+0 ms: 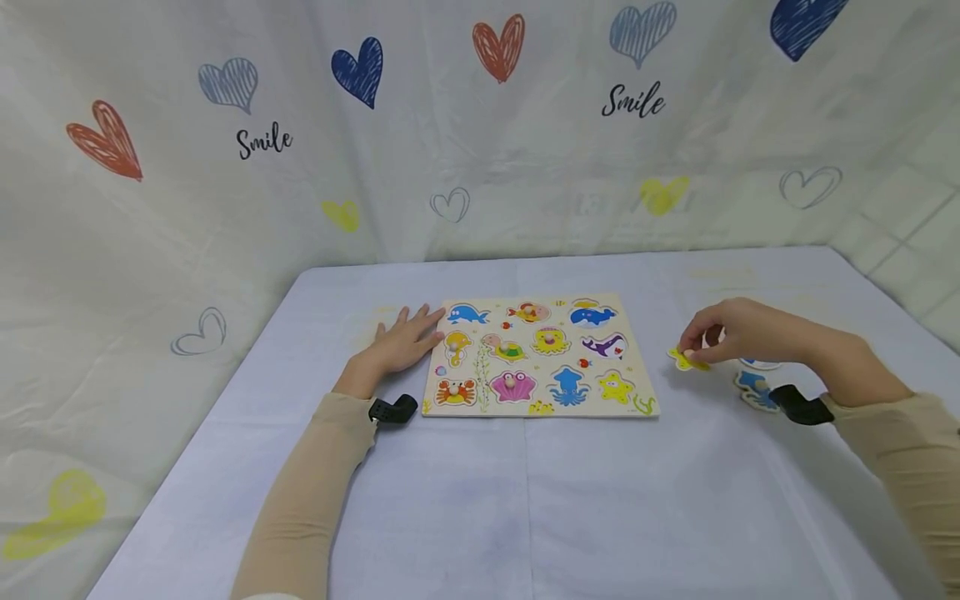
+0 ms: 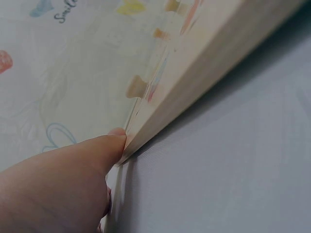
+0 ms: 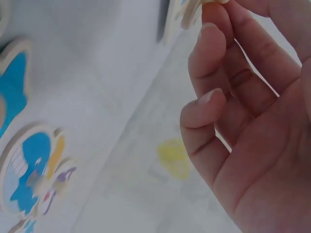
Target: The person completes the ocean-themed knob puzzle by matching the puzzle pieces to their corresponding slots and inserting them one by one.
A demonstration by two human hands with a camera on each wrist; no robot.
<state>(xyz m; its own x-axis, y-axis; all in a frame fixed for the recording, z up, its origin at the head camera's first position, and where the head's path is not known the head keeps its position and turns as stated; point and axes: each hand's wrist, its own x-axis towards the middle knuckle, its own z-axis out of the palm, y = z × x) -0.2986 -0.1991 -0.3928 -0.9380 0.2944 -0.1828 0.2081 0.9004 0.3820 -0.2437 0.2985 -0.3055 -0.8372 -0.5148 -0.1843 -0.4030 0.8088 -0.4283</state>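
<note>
Head view: a yellow, pale-rimmed star-shaped piece is pinched in the fingers of the right hand, right of a cream wooden board touched by the left hand, fingers spread. Left wrist: tan knobs are shown; right wrist: a blue whale-printed piece.

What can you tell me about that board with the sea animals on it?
The board is pale, flat and rectangular, and its thick, bare edge looks like wood. Three rows across its top include a seahorse, a turtle, a yellow octopus, an orange crab, a pink shell and a blue squid. Small pale knobs stand up from some of the shapes. It lies flat on the table, and the left hand touches its left edge.
</note>
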